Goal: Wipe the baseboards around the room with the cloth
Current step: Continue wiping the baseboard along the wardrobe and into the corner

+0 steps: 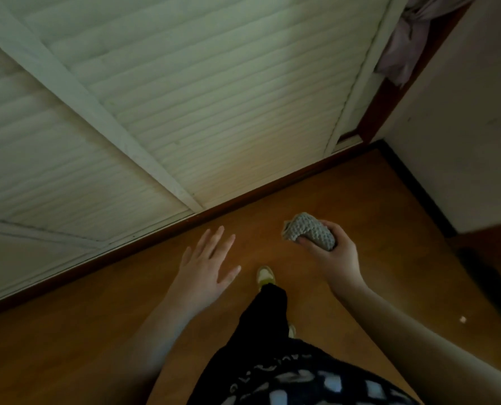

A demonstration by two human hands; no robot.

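Grey knit cloth (309,231) bunched in right hand (328,249), well above floor. Baseboard (155,238) runs diagonally ahead along the floor's far edge. Left hand (206,264) flat, empty, slightly nearer.

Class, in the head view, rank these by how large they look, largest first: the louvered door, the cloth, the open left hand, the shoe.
1. louvered door, by far.
2. left hand, though it is nearer the camera than the floor.
3. cloth, bunched in the right hand.
4. shoe, partly hidden by the trouser leg.
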